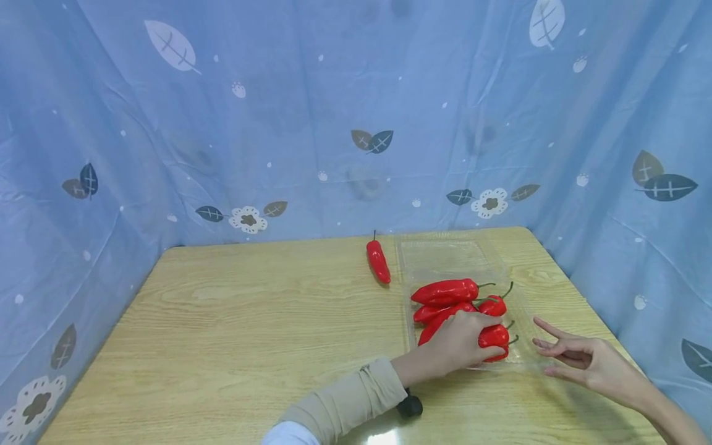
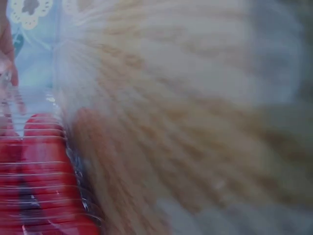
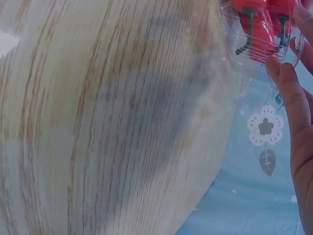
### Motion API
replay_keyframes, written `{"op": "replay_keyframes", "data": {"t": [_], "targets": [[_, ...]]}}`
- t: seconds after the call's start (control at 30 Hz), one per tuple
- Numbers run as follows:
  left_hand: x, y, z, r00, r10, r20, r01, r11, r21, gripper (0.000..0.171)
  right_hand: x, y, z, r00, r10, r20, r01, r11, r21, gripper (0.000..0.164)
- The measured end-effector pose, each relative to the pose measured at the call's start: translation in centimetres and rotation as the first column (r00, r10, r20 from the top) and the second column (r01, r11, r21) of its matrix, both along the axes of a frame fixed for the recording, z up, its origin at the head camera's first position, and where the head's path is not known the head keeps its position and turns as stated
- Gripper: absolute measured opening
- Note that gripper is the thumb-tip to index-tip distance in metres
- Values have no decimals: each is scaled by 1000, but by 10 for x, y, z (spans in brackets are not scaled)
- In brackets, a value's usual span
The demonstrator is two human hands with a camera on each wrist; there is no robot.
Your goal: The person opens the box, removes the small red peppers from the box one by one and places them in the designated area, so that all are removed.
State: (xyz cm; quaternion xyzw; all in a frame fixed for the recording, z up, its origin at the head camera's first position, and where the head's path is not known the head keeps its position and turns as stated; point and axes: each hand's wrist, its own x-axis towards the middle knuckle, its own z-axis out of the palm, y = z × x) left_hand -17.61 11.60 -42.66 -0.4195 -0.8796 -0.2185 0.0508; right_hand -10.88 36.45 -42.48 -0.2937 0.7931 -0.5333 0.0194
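A clear plastic box (image 1: 410, 330) holds several red peppers (image 1: 445, 292) with green stems. My left hand (image 1: 458, 340) reaches into it from the left, fingers and thumb around a red pepper (image 1: 494, 337) at the near right of the pile. Its palm hides part of the peppers beneath. Beside the box's right edge is my right hand (image 1: 589, 364), fingers spread and fairly straight, with the fingertips at the box wall. The right wrist view shows these fingers (image 3: 293, 98) close against the clear plastic; firm contact is hard to tell.
One loose red pepper (image 1: 378, 261) lies on the wooden table (image 1: 250, 334), left of the box's open lid (image 1: 445, 256). A small black round object (image 1: 410, 405) shows beneath the left sleeve. Blue patterned curtain (image 1: 311, 111) surrounds the table's back and sides.
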Motion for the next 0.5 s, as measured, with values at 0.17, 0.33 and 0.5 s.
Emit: {"op": "replay_keyframes", "data": {"t": [0.17, 0.33, 0.5], "targets": [[1, -3, 9, 995, 23, 102, -27, 999, 33, 48, -2, 0, 1, 999, -18, -30, 19, 999, 30, 24], [0, -7, 15, 989, 15, 144, -27, 996, 82, 46, -1, 0, 2, 1000, -26, -14, 26, 999, 37, 21], [1, -13, 22, 977, 15, 213, -46, 989, 143, 44, 1, 1, 2, 999, -42, 5, 42, 998, 56, 20]]}}
